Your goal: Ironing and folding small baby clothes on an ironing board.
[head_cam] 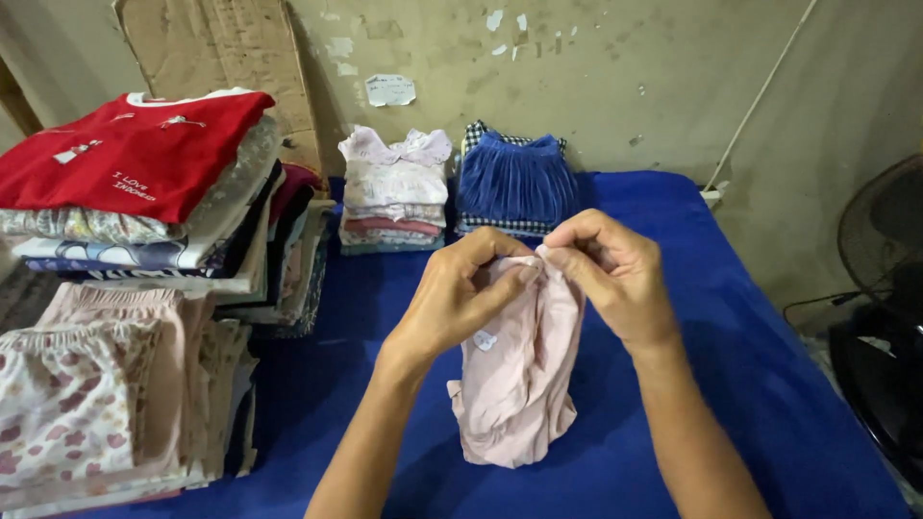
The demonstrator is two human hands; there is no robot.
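Both forearms rise from the bottom edge of the view and meet above a blue cloth-covered surface (pixel 750 384). Between them hangs a pale pink garment (pixel 519 375), bunched and drooping, its lower folds resting on the blue cloth just below the hands. The left hand (pixel 457 293) has its grip closed on the garment's upper edge, thumb and fingertips pinching the fabric at the top. The right hand (pixel 615 269) is closed the same way on the same edge, its fingertips touching those of the left, so the two pinches sit side by side at the top of the garment and the cloth falls down and slightly toward the viewer from there. A small pale patch or print shows on the pink fabric just under the left thumb.

Beyond the hands, against the wall, stand two short folded stacks: one of pale lilac and pink clothes (pixel 394 192), and just beside it to the right a pleated blue garment on checked fabric (pixel 514 183). At the left side rises a taller pile topped by a folded red shirt (pixel 125 154), with patterned and dark folded clothes beneath it. Nearer at left lies a stack of cream clothes with small heart prints (pixel 67 404). At the far right edge stands a dark fan (pixel 885 250), partly cut off.
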